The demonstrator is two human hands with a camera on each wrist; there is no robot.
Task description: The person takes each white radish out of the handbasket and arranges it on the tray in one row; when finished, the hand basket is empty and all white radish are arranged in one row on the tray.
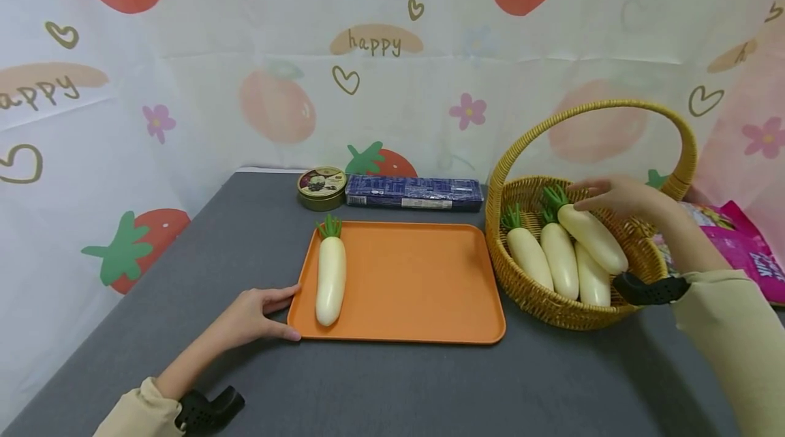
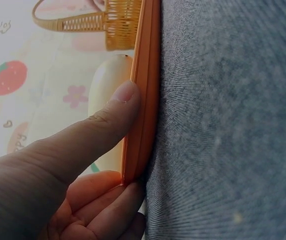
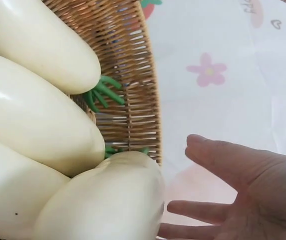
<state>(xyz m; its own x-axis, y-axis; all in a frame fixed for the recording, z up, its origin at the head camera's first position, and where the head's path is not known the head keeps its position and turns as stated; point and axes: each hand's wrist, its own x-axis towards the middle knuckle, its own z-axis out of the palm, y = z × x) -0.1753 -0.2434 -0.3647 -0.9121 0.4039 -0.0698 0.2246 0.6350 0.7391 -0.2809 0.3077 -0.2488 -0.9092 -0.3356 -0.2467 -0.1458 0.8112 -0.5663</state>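
An orange tray (image 1: 417, 280) lies on the table with one white radish (image 1: 331, 280) with green leaves along its left side. My left hand (image 1: 260, 314) holds the tray's front left corner, thumb at the front rim and fingers at the left side. Several more white radishes (image 1: 559, 260) fill a wicker basket (image 1: 552, 311) on the right; the topmost radish (image 1: 593, 238) lies tilted across the others. Above that one is my right hand (image 1: 619, 197), its fingers spread and nothing in them. In the right wrist view the fingers (image 3: 202, 211) are beside the radishes' rounded ends.
Behind the tray stand a round tin (image 1: 321, 188) and a long blue box (image 1: 413, 193). The basket's tall handle (image 1: 613, 104) arches behind my right hand. To the right of the basket lies a pink packet (image 1: 745, 253). A printed cloth (image 1: 380, 103) hangs at the back.
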